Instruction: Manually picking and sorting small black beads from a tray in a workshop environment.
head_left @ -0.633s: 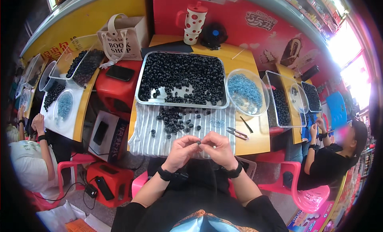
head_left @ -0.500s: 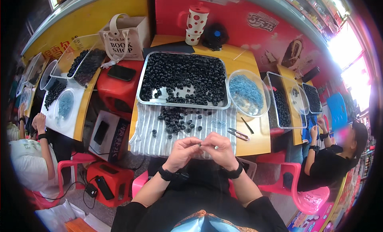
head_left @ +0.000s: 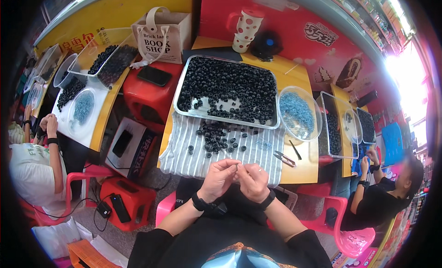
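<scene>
- The left hand point(head_left: 221, 179) is clamped, thumb against fingers, on a small dark piece point(head_left: 237, 167) at the fingertips, mostly hidden; its exact kind cannot be told.
- The right hand point(head_left: 253, 181) is closed in a pinch on the same piece, its fingertips meeting those of the left, so the piece lies between the two hands, to the left hand's right and the right hand's left.
- Both hands are at the near edge of a grey-and-white striped cloth point(head_left: 177, 141) spread over the wooden bench point(head_left: 302, 172).
- Loose black beads point(head_left: 220, 141) lie on the cloth just beyond the hands, apart from the fingers.
- Behind these, well apart from the hands, a rectangular metal tray point(head_left: 221, 118) holds many more black beads.
- To the right of the tray, a clear round tub point(head_left: 304, 138) holds fine light-blue pieces point(head_left: 295, 112).
- Small thread snips point(head_left: 285, 159) lie near the right hand, beyond it and to its right; a slim black tool point(head_left: 295, 150) lies just beside them.
</scene>
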### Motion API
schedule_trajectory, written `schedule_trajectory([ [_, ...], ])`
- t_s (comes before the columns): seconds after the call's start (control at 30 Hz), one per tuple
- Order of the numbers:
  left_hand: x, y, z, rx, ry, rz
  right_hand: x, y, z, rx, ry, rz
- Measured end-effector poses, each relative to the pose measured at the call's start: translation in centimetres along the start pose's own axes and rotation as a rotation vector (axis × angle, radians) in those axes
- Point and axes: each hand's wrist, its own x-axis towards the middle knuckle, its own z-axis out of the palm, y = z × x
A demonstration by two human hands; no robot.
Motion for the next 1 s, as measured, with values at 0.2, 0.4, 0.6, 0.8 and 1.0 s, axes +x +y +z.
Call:
schedule_trajectory([
  [0.2,-1.0,0.5,0.2,-0.026,0.021,0.020,0.0,-1.0,1.1,0.369,0.058,0.337],
  [0.4,-2.8,3.1,-1.4,0.034,0.018,0.148,3.3,-0.3,2.2,0.392,-0.094,0.488],
  [0.6,-3.9,5.2,-3.0,0.006,0.027,0.276,5.1,0.1,5.3,0.079,-0.351,0.368],
  [0.8,-4.1,4.9,-2.5,0.009,0.007,0.234,5.1,-0.6,5.5,-0.050,-0.455,0.330],
  [1.0,-4.3,4.6,-1.9,0.029,-0.018,0.225,4.2,0.0,5.5,-0.076,-0.417,0.348],
])
